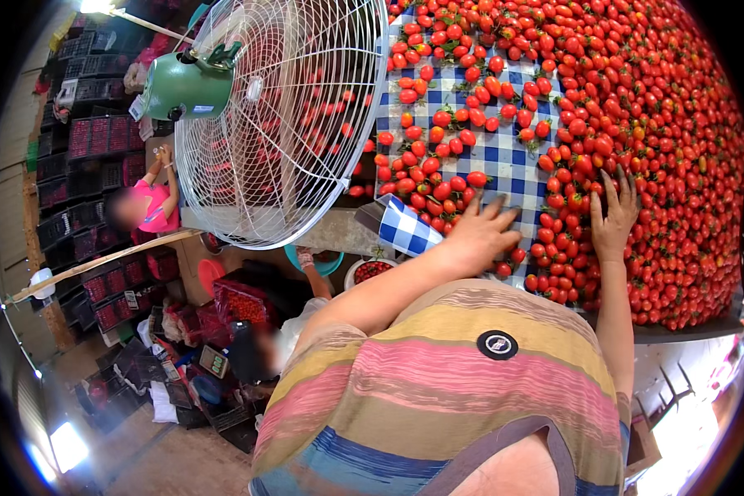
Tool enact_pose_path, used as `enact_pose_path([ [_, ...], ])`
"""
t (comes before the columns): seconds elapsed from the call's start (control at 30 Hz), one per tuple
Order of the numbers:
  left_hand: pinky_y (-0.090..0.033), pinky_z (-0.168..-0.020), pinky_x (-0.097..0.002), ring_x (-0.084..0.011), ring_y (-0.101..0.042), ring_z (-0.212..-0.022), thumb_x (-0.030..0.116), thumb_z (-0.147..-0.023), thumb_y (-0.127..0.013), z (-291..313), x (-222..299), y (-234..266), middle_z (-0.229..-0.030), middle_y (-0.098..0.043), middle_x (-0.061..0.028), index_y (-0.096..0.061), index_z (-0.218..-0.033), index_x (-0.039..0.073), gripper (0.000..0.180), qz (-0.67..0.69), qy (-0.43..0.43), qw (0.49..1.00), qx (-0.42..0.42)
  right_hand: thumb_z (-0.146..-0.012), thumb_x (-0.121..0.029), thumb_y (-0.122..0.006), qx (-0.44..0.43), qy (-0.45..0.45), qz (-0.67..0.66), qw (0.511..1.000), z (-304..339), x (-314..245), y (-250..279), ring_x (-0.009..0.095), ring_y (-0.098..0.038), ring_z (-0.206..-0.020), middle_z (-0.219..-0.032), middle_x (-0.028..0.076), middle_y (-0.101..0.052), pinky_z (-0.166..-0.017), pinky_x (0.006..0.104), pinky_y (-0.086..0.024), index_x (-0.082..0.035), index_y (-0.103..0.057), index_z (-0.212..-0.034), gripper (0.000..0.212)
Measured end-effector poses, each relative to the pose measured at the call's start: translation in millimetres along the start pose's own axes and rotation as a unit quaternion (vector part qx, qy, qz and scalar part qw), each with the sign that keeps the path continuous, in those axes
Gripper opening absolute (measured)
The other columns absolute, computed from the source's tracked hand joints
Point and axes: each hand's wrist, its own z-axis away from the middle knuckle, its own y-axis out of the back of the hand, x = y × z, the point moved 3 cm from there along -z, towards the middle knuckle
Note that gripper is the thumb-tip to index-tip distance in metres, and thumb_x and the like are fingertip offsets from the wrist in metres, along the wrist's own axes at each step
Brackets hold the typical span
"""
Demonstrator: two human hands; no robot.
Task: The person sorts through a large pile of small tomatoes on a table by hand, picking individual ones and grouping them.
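Note:
A large heap of small red cherry tomatoes (pixel 653 149) covers the right side of the sorting table. Blue-and-white checkered cloth (pixel 508 169) shows beneath a thinner scatter of them on the left. Over that cloth my left hand (pixel 479 238) is spread open, palm down, with loose tomatoes close to its fingers. My right hand (pixel 613 219) rests on the near part of the heap, fingers apart and pointing away from me. Neither hand visibly grips a tomato; what lies under the palms is hidden.
A big wire-caged fan (pixel 256 87) stands left of the table. A folded cloth flap (pixel 407 230) lies at the table's left edge. Below are a white bucket of tomatoes (pixel 374 270) and a teal basin (pixel 326 263). Two people work among stacked crates (pixel 99 136) on the left.

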Motion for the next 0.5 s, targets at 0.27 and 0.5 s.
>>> enact_pose_path([
  [0.27,-0.025,-0.115,-0.0623,-0.041,-0.032,-0.143,0.027,-0.082,-0.076,70,-88,65,-0.15,-0.04,-0.0197,-0.06,-0.129,0.014,0.051,-0.102,0.279,0.955,0.024,-0.093,-0.04,-0.065,0.046,-0.083,0.08,0.992,38,68,30,0.042,-0.031,-0.144,-0.157,0.021,-0.035,-0.117,0.0553,-0.026,-0.015,-0.046,-0.15,0.065],
  [0.5,-0.03,-0.115,-0.0545,-0.0466,-0.036,-0.139,0.025,-0.082,-0.078,43,-64,62,-0.152,-0.038,-0.0239,-0.058,-0.136,0.011,0.059,-0.001,0.231,0.969,0.09,-0.09,-0.045,-0.065,0.03,-0.053,0.001,0.998,-56,-31,-21,0.04,-0.036,-0.141,-0.154,0.02,-0.037,-0.116,0.0529,-0.028,-0.013,-0.043,-0.15,0.072],
])
